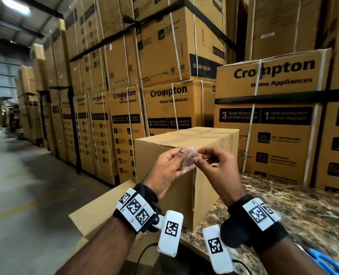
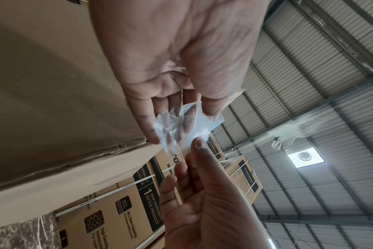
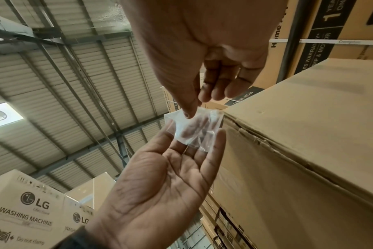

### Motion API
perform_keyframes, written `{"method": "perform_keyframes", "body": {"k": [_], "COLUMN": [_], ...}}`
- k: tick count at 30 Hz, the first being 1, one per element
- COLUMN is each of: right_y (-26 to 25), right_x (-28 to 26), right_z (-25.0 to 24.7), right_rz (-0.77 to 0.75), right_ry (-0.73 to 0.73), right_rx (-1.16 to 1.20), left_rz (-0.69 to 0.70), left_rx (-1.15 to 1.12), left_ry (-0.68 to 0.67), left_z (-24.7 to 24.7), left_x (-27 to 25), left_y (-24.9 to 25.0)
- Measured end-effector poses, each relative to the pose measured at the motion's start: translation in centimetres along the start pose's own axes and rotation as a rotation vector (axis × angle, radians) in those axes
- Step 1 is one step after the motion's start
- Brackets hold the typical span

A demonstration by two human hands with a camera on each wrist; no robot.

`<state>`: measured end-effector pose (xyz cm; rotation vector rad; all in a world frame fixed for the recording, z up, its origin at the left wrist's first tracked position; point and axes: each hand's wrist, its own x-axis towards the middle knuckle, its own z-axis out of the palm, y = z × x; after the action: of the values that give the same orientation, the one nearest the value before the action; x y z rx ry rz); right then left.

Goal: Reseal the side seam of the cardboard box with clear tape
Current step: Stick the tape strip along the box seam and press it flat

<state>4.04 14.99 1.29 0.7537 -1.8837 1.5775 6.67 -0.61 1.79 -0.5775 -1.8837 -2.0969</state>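
Wrist trackers fill the bottom of the head view, and just above them both hands meet at centre frame in front of the cardboard box [image 1: 164, 153]. Left hand [image 1: 167, 171] has its fingers nearly straight, a crumpled piece of clear tape [image 1: 189, 158] lying against the fingertips with the thumb on it. Right hand [image 1: 217, 165] is curled, thumb and forefinger pinching the tape's right edge. Blue scissors [image 1: 323, 262] sit at the lower right on the marbled tabletop [image 1: 283, 205].

Over to the left wrist view: the left hand [image 2: 181, 55] comes down from the top, fingers extended behind the wrinkled tape [image 2: 187, 124], thumb pressing its upper edge. The right hand [image 2: 204, 202] rises from below, fingertip at the tape's lower edge. The box [image 2: 53, 84] fills the left side.

Right wrist view now: the right hand [image 3: 202, 42] reaches down, pinching the tape [image 3: 196, 128] at mid frame. The left hand [image 3: 160, 185] is open-palmed beneath, tape stuck on its fingertips, just beside the box [image 3: 309, 134] corner at right.
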Motion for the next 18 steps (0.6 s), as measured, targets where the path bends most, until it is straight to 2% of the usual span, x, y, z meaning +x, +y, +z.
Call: {"method": "perform_keyframes", "body": {"k": [2,6,8,18], "right_y": [0.3,0.6,0.9,0.8], "right_x": [0.3,0.8,1.0,0.3], "right_z": [0.1,0.3,0.6,1.2], "right_rz": [-0.005,-0.255,-0.328,-0.428], "right_ry": [0.026,0.024,0.054,0.063], "right_rx": [-0.024,-0.255,-0.356,-0.512], "left_rz": [0.003,0.005,0.006,-0.015], "left_rx": [0.016,0.039,0.050,0.068], "left_ry": [0.005,0.007,0.011,0.074], "left_z": [-0.2,-0.4,-0.5,-1.3], "left_x": [0.2,0.5,0.6,1.4], "left_y": [0.0,0.1,0.1,-0.7]}}
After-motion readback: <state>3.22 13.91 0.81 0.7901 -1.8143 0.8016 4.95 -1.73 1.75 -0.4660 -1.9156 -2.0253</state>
